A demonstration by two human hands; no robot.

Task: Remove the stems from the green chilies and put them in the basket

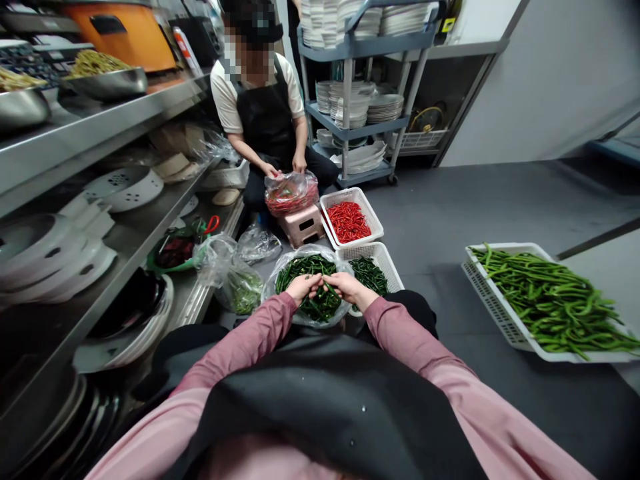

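Over a clear plastic bag full of dark green chilies, my two hands are held close together. A green chili shows between them, its end pinched by my right hand. My left hand has its fingers closed at the other side; what it holds is too small to name. A white basket with green chilies stands just right of the bag. Behind it is a white basket of red chilies.
Across from me, a person handles a bag of red chilies on a pink stool. Metal shelving with dishes runs along the left. A plate cart stands behind, and a basket of long green peppers lies right.
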